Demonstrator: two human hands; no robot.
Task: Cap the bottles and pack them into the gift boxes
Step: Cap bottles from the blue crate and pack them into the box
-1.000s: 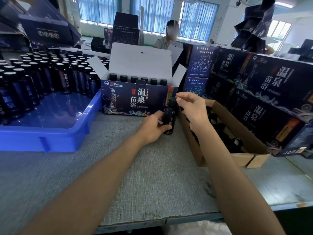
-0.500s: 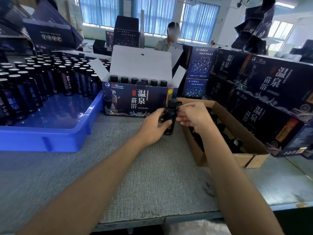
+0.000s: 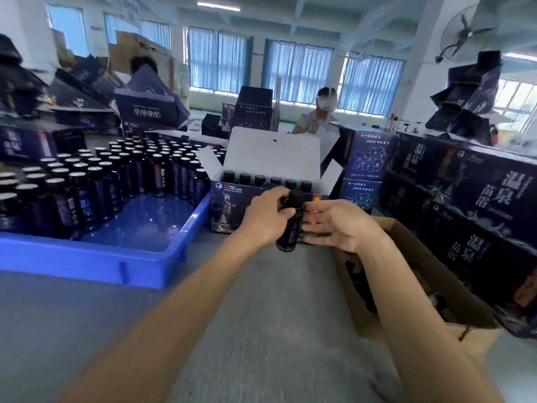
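If the cap [image 3: 297, 195] is not seated tight, the bottle [image 3: 289, 231] could leak once boxed. With only one hand truly gripping, it could also slip and knock the gift box [image 3: 229, 205] just beyond. The left hand [image 3: 267, 219] has its fingers curled round the bottle's upper half, holding it tilted over the surface [image 3: 261, 301]. The right hand [image 3: 345, 228] lies nearly flat, fingers straight and close together along the bottle's right side. Blur leaves it unclear whether they press or merely touch. The gift box stands lid up, holding a row of capped bottles [image 3: 258, 178]. A blue tray [image 3: 87, 257] of bottles sits left, a cardboard carton [image 3: 436, 271] right.
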